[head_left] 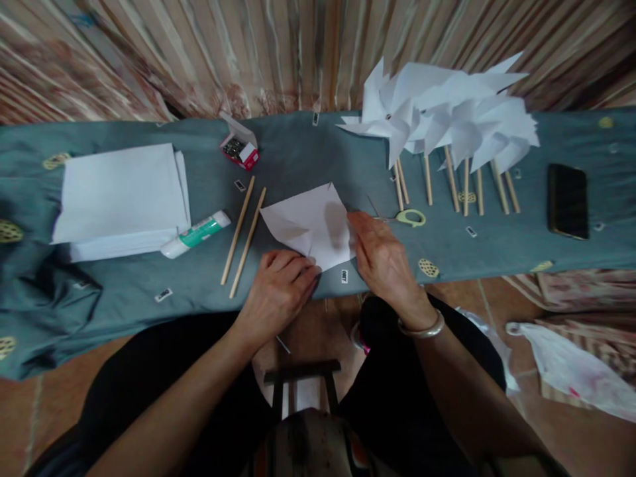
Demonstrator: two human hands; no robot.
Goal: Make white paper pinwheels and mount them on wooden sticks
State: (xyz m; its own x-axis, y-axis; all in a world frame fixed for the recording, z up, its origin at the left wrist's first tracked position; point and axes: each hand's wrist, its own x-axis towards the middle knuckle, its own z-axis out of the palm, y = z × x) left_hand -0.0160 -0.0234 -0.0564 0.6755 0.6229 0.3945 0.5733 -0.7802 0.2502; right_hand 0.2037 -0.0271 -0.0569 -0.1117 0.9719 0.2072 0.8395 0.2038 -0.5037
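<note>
A square sheet of white paper (pixel 325 222) lies on the cloth-covered table in front of me, its left side curling and a slit near its top corner. My left hand (pixel 278 288) has its fingers closed on the sheet's near edge. At the right edge, my right hand (pixel 380 255) grips the paper between thumb and fingers; the fingertips are partly hidden. Just beyond that hand lie scissors (pixel 410 217) with pale green handles. Two wooden sticks (pixel 243 232) rest left of the sheet.
White paper pinwheels (pixel 447 112) on wooden sticks are piled at the back right, with a black phone (pixel 568 201) beyond them. On the left lie a paper stack (pixel 119 192) and a glue stick (pixel 196 234). A small red box (pixel 240 147) of metal pins stands open behind.
</note>
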